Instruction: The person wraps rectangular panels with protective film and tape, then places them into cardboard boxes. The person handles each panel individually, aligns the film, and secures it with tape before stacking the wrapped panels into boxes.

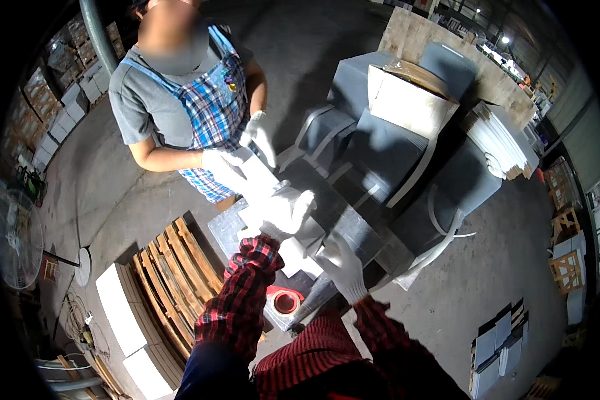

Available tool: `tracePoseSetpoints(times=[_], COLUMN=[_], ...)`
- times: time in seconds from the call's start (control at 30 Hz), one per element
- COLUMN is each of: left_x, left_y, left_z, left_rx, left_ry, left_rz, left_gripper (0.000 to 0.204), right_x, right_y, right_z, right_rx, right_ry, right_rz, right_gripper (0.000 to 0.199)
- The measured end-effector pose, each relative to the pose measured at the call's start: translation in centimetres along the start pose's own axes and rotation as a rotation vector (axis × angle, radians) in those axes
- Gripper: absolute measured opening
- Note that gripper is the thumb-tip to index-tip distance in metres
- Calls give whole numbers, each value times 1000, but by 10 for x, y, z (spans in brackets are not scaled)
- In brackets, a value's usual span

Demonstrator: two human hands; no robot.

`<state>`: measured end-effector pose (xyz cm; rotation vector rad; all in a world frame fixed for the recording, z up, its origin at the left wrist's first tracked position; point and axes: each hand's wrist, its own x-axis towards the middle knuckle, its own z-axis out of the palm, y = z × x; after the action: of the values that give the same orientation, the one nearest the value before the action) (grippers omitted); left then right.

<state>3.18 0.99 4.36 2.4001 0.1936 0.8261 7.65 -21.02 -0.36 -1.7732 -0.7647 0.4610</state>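
Both my hands wear white gloves and are at a small grey work table (225,230). My left hand (288,215) lies over bright white cardboard with its thumb spread from its fingers. My right hand (343,268) has its fingers bent on the near right edge of a white carton piece (300,260). Glare hides the carton's folds. A roll of tape (286,303) with a red part lies on the table's near corner. Across from me, a co-worker's gloved hands (223,165) hold a white cardboard piece (259,173).
A wooden pallet (173,267) and stacked white cardboard (121,310) are on the floor at left. Large grey strapped blocks (387,157) stand right of the table, with an open white box (407,100) on top. More flat cardboard (497,143) leans farther right. A fan (20,233) stands at far left.
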Motion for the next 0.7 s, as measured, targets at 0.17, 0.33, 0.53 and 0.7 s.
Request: tracePoseSetpoints(times=[0.17,0.33,0.53,0.7], left_x=[1,-3,-5,-5], left_y=[5,4,-4,2], left_z=[-7,-7,2,-2], left_rx=[-27,-24,-70,16], left_ry=[-36,-84,-38,-40], left_rz=[-23,-92,-104,-95], left_gripper=[47,46,43,41], right_x=[-90,-84,-54,-53], right_y=[94,126,121,112], right_z=[36,90,96,106], right_rx=[-298,-758,-830,-888], right_ry=[-182,-206,-317,-422], right_rz=[268,212,222,-70], right_gripper=[73,98,99,53])
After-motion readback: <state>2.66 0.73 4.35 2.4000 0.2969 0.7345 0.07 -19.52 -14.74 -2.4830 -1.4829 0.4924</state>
